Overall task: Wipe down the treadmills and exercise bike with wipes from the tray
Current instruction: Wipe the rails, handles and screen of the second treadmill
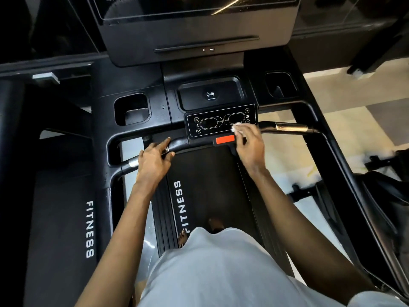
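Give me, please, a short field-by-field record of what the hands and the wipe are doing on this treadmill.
place: person stands on the treadmill belt, facing the console
left hand: rests on the front handlebar, fingers fairly straight
right hand: pinches the white wipe
wipe position: pressed on the lower right of the control panel
nearby: red stop button just below the panel, not covered by the wipe

We see a black treadmill (137, 89) with white belt lettering (181, 204), an orange-red stop tab (225, 139), a white wipe (236, 127), and pale grey shorts (221, 269).
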Demonstrator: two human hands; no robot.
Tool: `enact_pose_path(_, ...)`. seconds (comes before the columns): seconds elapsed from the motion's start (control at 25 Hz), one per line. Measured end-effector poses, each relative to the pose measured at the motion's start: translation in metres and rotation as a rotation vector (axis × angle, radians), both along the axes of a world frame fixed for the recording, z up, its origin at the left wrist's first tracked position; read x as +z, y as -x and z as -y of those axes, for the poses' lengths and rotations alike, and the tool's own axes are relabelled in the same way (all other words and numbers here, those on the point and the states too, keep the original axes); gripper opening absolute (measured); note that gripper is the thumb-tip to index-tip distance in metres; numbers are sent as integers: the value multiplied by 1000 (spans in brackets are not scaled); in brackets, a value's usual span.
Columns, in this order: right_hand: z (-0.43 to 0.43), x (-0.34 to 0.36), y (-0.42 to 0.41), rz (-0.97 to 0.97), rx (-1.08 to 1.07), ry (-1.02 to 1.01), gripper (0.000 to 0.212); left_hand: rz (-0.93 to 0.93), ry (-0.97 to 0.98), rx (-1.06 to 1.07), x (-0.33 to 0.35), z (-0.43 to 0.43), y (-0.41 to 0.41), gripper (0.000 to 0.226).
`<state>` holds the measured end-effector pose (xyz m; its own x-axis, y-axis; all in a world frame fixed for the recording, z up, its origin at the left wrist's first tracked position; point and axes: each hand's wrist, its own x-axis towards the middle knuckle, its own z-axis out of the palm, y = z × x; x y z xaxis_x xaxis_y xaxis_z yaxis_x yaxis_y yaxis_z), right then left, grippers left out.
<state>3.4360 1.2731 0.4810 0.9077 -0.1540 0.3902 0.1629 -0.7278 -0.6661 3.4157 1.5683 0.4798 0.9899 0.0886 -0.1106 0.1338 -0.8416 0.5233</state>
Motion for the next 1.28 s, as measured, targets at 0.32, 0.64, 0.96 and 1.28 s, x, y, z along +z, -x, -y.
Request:
enact_pose_path(0.32, 7, 5, 4, -54, -169, -154, 21, 79, -58, -62, -5, -6, 8, 50)
enact_pose_path(0.64, -22, 22, -14, -36, -188, -234, 22, 82, -44, -29, -4, -28, 20, 51)
enact_pose_path(0.96, -106, 27, -31, 43, 216, 49, 30, 162, -19, -3, -18, -49, 34, 45)
enact_pose_path(1.28, -82, 9, -17, 81, 277, 61, 21, 209, -20, 28, -23, -48, 39, 44)
